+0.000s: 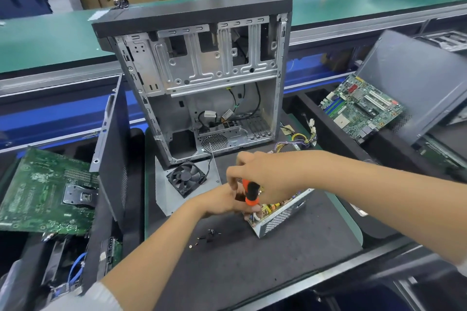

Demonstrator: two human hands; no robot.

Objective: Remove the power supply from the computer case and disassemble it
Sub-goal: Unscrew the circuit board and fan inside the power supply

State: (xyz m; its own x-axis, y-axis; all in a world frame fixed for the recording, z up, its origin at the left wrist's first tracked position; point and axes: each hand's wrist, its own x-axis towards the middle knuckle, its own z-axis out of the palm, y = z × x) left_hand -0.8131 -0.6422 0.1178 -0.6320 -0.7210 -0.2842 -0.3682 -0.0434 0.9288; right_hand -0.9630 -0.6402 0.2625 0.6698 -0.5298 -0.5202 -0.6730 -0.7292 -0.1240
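**Power supply out of the case, cover off, screwdriver at work**

Across the middle of the dark surface (252,267), the computer case (199,78) is standing open and largely gutted, with loose cables hanging inside. Just in front of it, toward the near right, the power supply (280,217) is lying tilted with its top open, showing its board and yellow parts. I am judging it a stiff, fairly heavy metal box with sharp sheet edges; the perforated side wall looks like the safest place to hold, since the exposed board and wiring seem fragile. Its wire bundle (300,137) is trailing away toward the far right edge and may drag when the box is being turned.

Left of the supply, a flat metal cover (164,197) is lying with a black fan (185,178) on it, its lead running back toward the case. Motherboards are resting in the side bins, one at left (43,194) and one at right (358,106).

The right hand (255,171) is curling around the orange-and-black screwdriver (250,193), holding it upright over the supply's near-left corner. The left hand (225,199) is pressing against the same corner, fingers curled by the shaft; whether it is pinching anything I cannot tell.

Loose screws (207,236) are lying near the front of the surface, easy to scatter.
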